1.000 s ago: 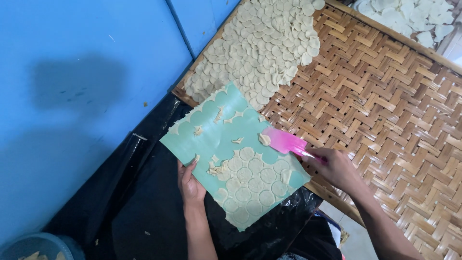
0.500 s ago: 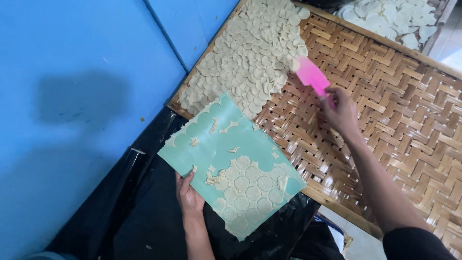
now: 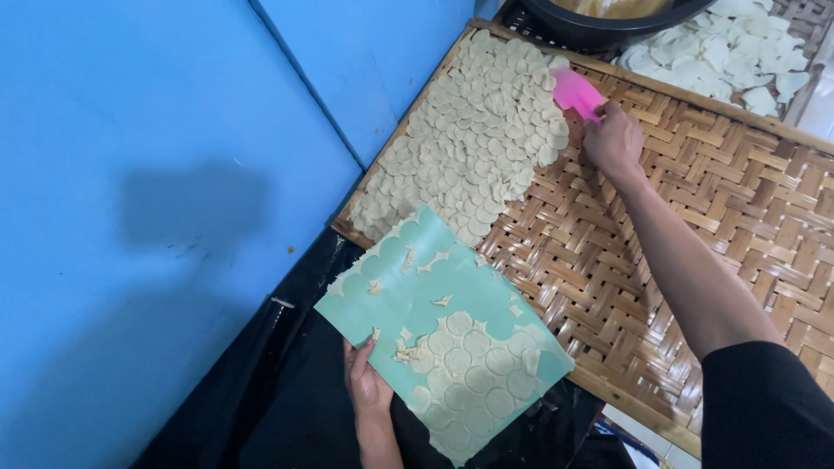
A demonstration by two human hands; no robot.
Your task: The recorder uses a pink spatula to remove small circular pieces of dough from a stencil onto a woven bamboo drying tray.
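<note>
Landmark = woven bamboo tray (image 3: 695, 260), lying flat, takes up most of the view to the R. R hand (image 3: 615, 139) out over the far part of tray, fingers clenched round a pink scraper (image 3: 575, 91); scraper blade sits at the far edge of the pile of pale dough discs (image 3: 473, 143), touching or just beside the outermost discs, can't tell which. Disc pile covers the tray's L far corner, discs overlapping, flat. L hand (image 3: 369, 391) is off the tray, just beside its near-L edge, grasping a teal sheet (image 3: 434, 313) from underneath, thumb on top at sheet's near edge. Sheet held tilted, its far corner overlapping tray rim. On sheet: a patch of round discs still stuck on the half nearest the person, plus small scraps of dough on the bare half nearer the tray. Black plastic (image 3: 261, 408) under sheet and L hand. Blue wall (image 3: 156, 174) L of tray. Beyond tray's far edge: dark bowl (image 3: 608, 22), and more pale discs (image 3: 730, 56) on a second woven surface.
</note>
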